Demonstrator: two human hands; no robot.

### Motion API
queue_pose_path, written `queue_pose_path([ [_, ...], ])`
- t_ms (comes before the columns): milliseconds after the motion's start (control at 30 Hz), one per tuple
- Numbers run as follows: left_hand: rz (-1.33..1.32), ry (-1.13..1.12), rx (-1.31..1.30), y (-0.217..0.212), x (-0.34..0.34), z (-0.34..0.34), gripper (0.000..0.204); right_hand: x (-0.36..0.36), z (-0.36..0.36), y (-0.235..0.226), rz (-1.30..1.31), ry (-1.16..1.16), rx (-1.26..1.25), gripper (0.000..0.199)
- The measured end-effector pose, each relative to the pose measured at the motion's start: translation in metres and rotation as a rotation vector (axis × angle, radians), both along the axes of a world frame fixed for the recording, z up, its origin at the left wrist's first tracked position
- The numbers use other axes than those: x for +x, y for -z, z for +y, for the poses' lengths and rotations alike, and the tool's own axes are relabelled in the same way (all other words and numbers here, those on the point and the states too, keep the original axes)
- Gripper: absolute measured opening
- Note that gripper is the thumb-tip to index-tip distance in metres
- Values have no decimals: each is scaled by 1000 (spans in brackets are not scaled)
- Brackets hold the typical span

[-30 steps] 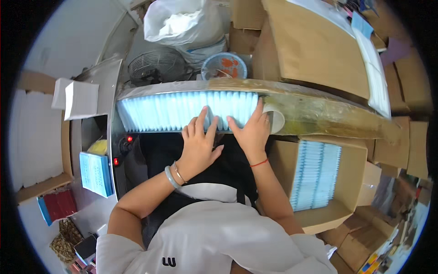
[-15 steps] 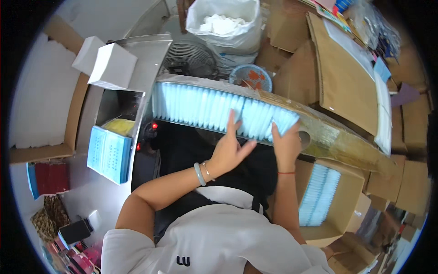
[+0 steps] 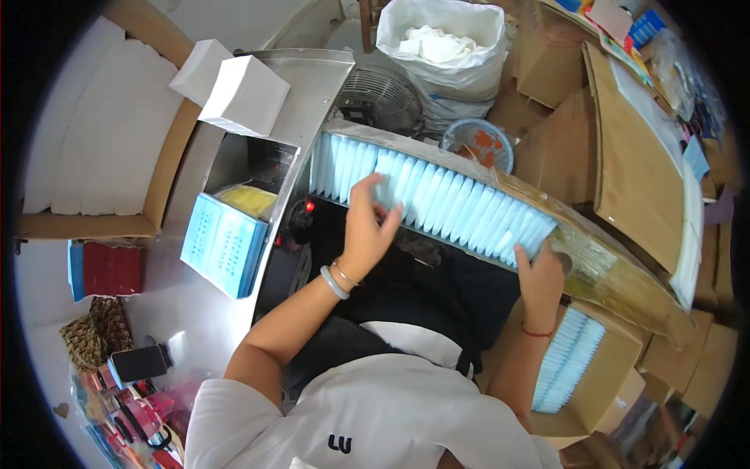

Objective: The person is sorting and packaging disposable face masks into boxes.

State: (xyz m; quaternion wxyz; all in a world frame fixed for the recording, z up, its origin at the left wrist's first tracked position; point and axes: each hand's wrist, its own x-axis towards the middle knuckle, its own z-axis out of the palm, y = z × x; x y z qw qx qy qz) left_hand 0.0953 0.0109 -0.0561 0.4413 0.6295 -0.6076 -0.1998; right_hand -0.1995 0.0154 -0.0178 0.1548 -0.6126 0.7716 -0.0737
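Observation:
A long row of light-blue flat packets [image 3: 437, 195] stands on edge, packed side by side in a narrow trough [image 3: 469, 170] across my lap. My left hand [image 3: 369, 227] is at the left part of the row. Its index finger reaches onto the packets and its thumb stands apart near their front edge. At the right end, my right hand [image 3: 541, 285] grips the last packets, thumb in front and fingers round the end. Those end packets lean over to the right. To the right below is a cardboard box [image 3: 617, 375] with more blue packets [image 3: 570, 359].
On the metal table [image 3: 203, 336] at left are a stack of printed blue sheets [image 3: 223, 244], white paper stacks [image 3: 246, 98] and a phone [image 3: 139, 363]. Beyond the trough stand a fan [image 3: 380, 98], a white bag [image 3: 441, 70] and a blue basket [image 3: 478, 144]. Cardboard boxes [image 3: 633, 172] crowd the right.
My left hand has moved leftward along the row of packets. My right hand stays at the right end, with its fingers now round the last packets. The whole view has shifted.

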Motion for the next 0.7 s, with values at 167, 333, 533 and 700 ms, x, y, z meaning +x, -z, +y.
queue_pose_path([
  [167,610,-247,269,12,47,-28,50,12,3,-7,-30,16,-99,59],
  [333,-227,-269,-11,24,40,-31,52,11,12,13,-8,-53,-284,70],
  [533,155,66,300,1,-7,-33,101,-47,-21,31,-331,393,-505,95],
  [700,-312,175,99,28,-41,-42,124,-76,-12,62,-200,156,-461,112],
])
